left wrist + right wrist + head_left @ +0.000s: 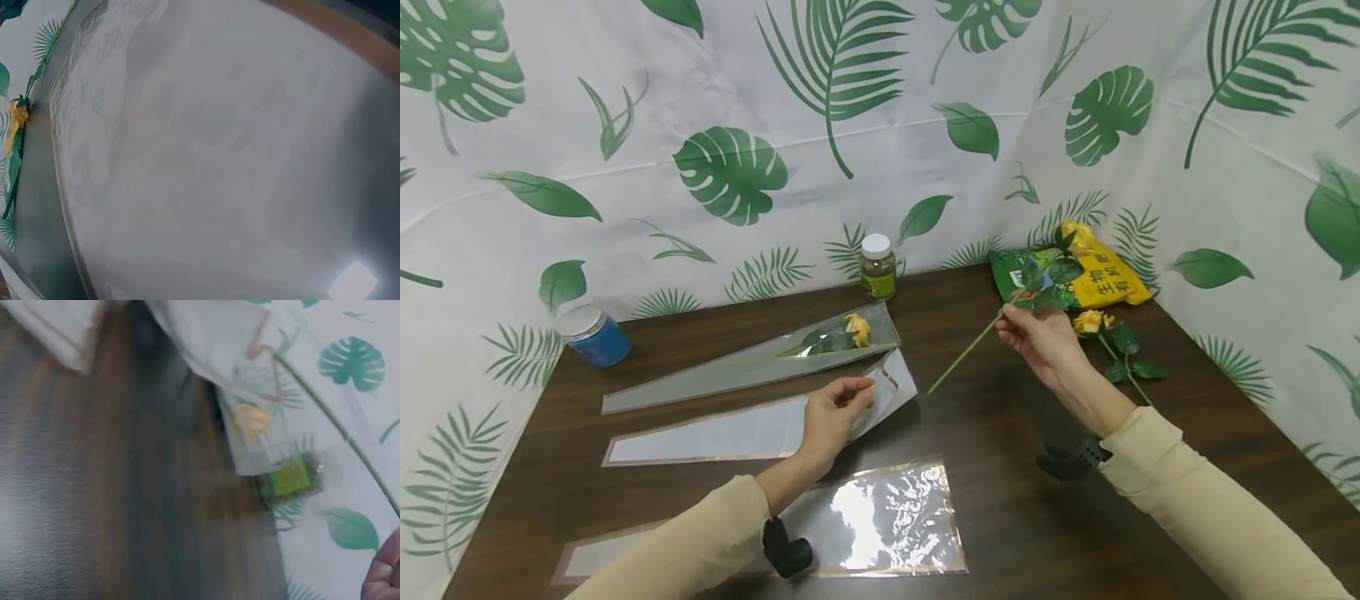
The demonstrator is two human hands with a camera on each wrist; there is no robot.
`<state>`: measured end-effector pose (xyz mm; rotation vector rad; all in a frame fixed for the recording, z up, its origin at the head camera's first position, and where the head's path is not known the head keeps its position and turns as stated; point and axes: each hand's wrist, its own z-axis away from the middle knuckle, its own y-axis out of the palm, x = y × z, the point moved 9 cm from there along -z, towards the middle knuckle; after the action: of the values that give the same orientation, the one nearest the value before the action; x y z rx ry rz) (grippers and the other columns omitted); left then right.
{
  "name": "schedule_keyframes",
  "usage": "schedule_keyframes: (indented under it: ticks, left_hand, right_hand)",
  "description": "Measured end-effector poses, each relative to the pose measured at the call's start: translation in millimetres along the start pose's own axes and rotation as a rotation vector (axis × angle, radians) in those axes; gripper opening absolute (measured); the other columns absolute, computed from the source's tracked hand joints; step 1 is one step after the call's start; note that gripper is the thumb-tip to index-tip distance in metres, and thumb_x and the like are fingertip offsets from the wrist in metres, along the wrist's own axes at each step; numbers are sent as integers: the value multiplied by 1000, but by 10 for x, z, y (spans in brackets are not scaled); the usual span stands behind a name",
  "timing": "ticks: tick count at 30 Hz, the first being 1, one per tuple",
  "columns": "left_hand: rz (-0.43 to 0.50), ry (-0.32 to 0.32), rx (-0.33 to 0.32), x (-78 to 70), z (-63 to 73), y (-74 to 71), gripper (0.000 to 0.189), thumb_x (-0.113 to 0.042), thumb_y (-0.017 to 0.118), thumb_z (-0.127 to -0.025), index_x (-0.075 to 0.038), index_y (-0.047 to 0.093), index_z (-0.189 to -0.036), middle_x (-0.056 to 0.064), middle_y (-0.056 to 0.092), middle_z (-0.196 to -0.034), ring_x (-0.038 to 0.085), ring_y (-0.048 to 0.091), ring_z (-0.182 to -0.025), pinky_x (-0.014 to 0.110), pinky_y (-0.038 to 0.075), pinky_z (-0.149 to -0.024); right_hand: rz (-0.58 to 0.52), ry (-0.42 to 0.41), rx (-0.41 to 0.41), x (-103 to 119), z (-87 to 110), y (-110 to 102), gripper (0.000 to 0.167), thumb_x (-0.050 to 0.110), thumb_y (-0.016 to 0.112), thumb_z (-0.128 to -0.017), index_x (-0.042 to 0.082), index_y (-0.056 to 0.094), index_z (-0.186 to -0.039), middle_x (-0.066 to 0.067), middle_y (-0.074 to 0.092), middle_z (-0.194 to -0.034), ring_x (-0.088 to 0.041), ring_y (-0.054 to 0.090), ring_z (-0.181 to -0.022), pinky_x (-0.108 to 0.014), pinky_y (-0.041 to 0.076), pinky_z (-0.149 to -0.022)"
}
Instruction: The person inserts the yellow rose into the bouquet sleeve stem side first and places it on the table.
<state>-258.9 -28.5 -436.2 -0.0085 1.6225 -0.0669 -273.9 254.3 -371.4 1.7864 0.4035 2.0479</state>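
The left hand [833, 417] pinches a white, tapered plastic sleeve [715, 434] near its wide end; the right hand [1037, 340] grips a green-stemmed yellow rose [976, 341] above the dark wood-grain surface [992, 450], stem tip near that end — limp film could buckle and snag it. A clear, rose-filled tapered sleeve [700, 382] lies just behind.

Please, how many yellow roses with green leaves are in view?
3. One yellow rose lies in a clear tapered plastic sleeve; the second is held by the right hand; the third lies beside that hand, on the dark brown table. Others could be hidden.
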Motion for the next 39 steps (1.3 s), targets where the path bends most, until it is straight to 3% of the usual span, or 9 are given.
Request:
schedule_keyframes:
  ticks: [4, 11, 17, 26, 30, 33, 39]
  left_hand:
    - [-2, 3, 5, -5, 2, 8, 18, -2, 69, -83, 7, 68, -98, 14, 71, -88, 1, 60, -66, 14, 47, -62]
    - [-20, 19, 10, -28, 2, 32, 17, -3, 70, -82, 6, 69, -96, 15, 71, -85, 1, 59, -65, 14, 45, -60]
    - [-32, 32, 8, -45, -11, 60, 16, -3, 70, -82, 5, 69, -95, 17, 70, -83, 2, 58, -64, 13, 44, -58]
    - [-33, 60, 4, -84, -24, 124, 16, -4, 71, -82, 4, 69, -95, 17, 70, -84, 1, 56, -63, 13, 44, -58]
    - [-26, 71, 8, -110, -18, 156, 16, -4, 71, -82, 5, 69, -95, 18, 70, -85, 1, 56, -63, 13, 43, -58]
    - [-25, 73, 8, -125, -10, 171, 15, -3, 70, -82, 4, 70, -95, 19, 69, -85, 1, 56, -63, 13, 43, -58]
    - [-31, 73, 13, -135, -15, 190, 15, -3, 70, -82, 3, 70, -96, 18, 69, -83, 1, 56, -63, 13, 42, -57]
  right_hand:
    - [-72, -86, -45, 70, -43, 27, 8, 2, 59, -90, 8, 56, -96, -3, 68, -72, -11, 65, -66, -21, 53, -65]
    - [94, -204, -118, -49, -65, 73, 14, 1, 56, -92, 14, 59, -89, 5, 65, -71, -6, 65, -65, -19, 52, -65]
    - [260, -180, -163, -275, -57, 128, 14, 2, 58, -91, 16, 54, -91, 12, 62, -68, -1, 61, -64, -18, 49, -62]
    - [417, -94, -157, -614, -20, 258, 12, 9, 65, -88, 19, 58, -89, 15, 58, -75, -3, 52, -74, -24, 44, -71]
    - [478, -67, -121, -734, -11, 329, 11, 12, 67, -86, 19, 60, -91, 16, 59, -80, -7, 49, -80, -27, 39, -75]
    - [519, -58, -82, -810, -15, 385, 11, 12, 67, -86, 12, 62, -95, 14, 59, -84, -10, 48, -86, -28, 37, -80]
    - [559, -75, 2, -888, -29, 488, 23, 15, 68, -85, 1, 62, -102, 11, 61, -87, -12, 50, -92, -31, 36, -88]
